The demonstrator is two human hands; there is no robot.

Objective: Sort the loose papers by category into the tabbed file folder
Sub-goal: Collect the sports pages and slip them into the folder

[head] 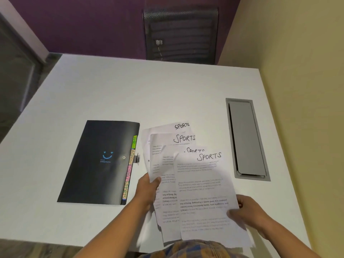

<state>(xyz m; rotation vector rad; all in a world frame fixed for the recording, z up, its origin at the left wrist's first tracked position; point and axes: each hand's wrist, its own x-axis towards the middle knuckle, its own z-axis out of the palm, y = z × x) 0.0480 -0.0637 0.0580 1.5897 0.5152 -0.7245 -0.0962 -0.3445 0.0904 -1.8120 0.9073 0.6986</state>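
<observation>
On the white rectangular table, a closed black tabbed file folder with a blue smiley is lying left of centre, its coloured tabs facing right. Just beside it, the left hand and right hand are each gripping an edge of a fanned stack of white printed papers headed SPORTS, thumbs on top. A grey recessed hatch is sitting to the right.

The scene is taken in by a single wide-angle view from head height, directed forward and steeply down onto the white counter. The left hand and right hand, by which the papers are gripped, are seen nearest the lens at lower centre. The counter's far edge and a mesh chair are caught at the top, and a yellow wall at the right.
</observation>
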